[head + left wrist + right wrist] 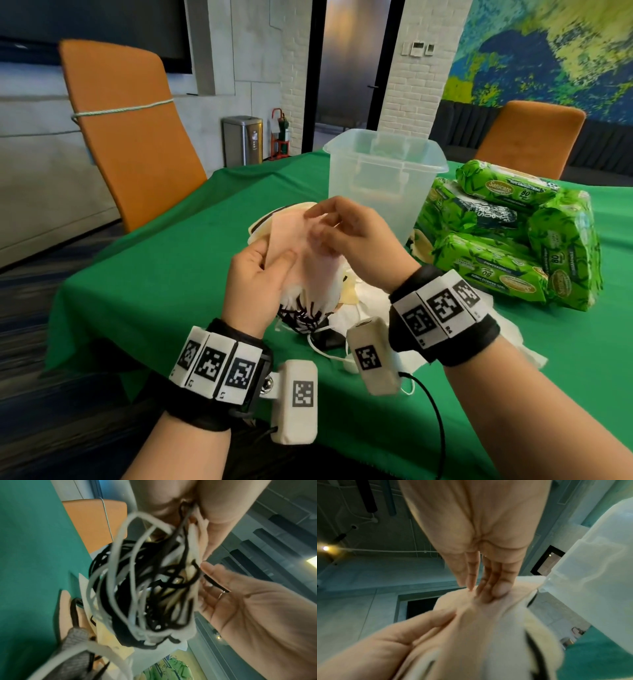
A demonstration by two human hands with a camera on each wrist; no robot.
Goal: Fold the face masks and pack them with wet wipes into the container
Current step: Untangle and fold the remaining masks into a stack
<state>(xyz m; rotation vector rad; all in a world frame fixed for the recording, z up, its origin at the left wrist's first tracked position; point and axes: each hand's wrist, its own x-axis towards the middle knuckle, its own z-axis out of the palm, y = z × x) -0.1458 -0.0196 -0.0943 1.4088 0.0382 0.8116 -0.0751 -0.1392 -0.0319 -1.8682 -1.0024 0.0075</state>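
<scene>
Green cloth covers the table (144, 274) in the head view, where the left hand (255, 274) and right hand (359, 240) together hold up a pale pink face mask (301, 253), the left thumb pressed on its lower left edge, the right fingers curled and pinching its upper right corner; just beyond the grip stands the clear plastic container (385, 178), lidless, and right of the grip lie stacked green wet wipe packs (507, 233), while under the hands sits a heap of more masks (308, 308) with black and white ear loops. From the left wrist, tangled ear loops (137, 581) hang below the gripping left hand (197, 507), the right palm (257, 608) just beside them. From the right wrist, the right fingers (489, 580) press into the pink mask (471, 622), left fingers (412, 630) clasping its side, the container wall (590, 574) near
</scene>
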